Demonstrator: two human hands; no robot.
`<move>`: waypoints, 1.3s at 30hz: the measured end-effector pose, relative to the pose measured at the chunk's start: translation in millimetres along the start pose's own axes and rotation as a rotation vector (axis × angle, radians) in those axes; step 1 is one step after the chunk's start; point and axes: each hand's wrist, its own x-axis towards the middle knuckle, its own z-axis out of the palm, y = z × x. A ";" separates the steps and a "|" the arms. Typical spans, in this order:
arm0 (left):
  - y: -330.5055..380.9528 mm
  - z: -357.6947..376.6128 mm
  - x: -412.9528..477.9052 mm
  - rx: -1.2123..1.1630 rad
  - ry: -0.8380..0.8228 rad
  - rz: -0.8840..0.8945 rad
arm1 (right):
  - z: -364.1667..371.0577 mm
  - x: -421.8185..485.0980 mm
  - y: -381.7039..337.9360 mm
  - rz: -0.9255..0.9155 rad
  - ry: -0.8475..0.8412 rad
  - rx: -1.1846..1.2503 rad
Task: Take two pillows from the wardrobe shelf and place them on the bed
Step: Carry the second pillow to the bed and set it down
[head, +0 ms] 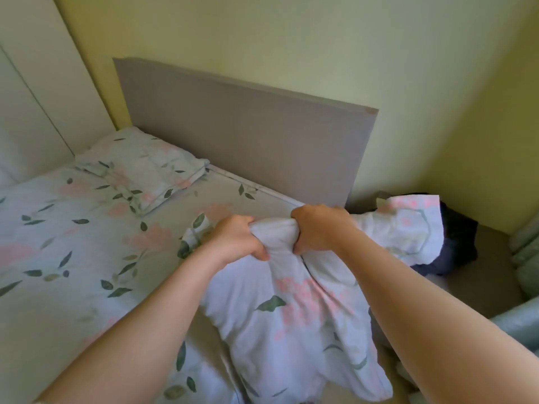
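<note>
One floral pillow (137, 167) lies flat at the head of the bed (58, 243), on its left side by the wall. A second floral pillow (291, 316) hangs over the bed's right edge, bunched at its top. My left hand (236, 240) and my right hand (318, 228) both clench that bunched top edge, side by side, close to the grey headboard (248, 135). The pillow's far corner (414, 223) sticks out to the right past the bed.
A dark blue cloth item (458, 237) lies on the floor right of the bed, under the pillow's corner. A pale green quilted object (525, 258) sits at the far right. A white wardrobe panel (38, 97) stands left of the bed.
</note>
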 end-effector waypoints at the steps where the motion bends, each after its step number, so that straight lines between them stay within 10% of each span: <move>1: -2.7 -6.9 7.7 -0.012 0.013 -0.008 | -2.8 12.7 -2.8 -0.026 0.008 -0.010; 10: -35.1 -57.5 99.8 0.102 0.256 -0.180 | 14.9 145.1 -13.2 -0.279 0.316 -0.036; 19: -108.9 -53.9 183.1 0.529 0.449 -0.412 | 98.7 243.6 -20.6 -0.443 -0.041 0.122; 39: -210.3 112.2 129.6 0.098 0.232 -0.756 | 255.2 204.3 -18.0 -0.349 -0.585 0.160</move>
